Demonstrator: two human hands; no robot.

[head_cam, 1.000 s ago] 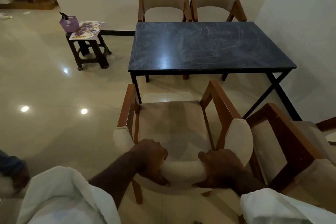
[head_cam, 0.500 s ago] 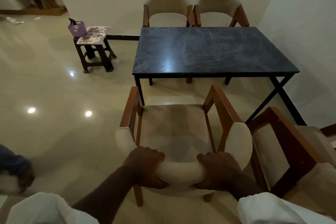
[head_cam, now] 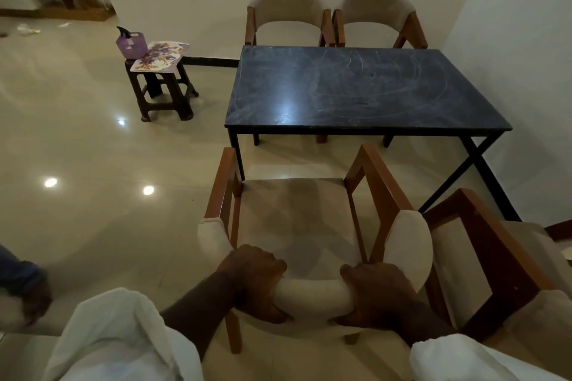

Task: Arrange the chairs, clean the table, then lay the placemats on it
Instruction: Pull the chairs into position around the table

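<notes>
Left hand (head_cam: 253, 281) and right hand (head_cam: 376, 297) both clasp the chair (head_cam: 297, 216) by its padded backrest, fingers curled round it; grips sit either side of centre, probably to steer it square; table (head_cam: 356, 86) lies ahead of the fingers; placemats (head_cam: 159, 56) wait far left, on a stool (head_cam: 164, 96).

Loose white L sleeve (head_cam: 123, 337), R sleeve (head_cam: 458, 360); both rumpled, forearms (head_cam: 198, 315) bare.
</notes>
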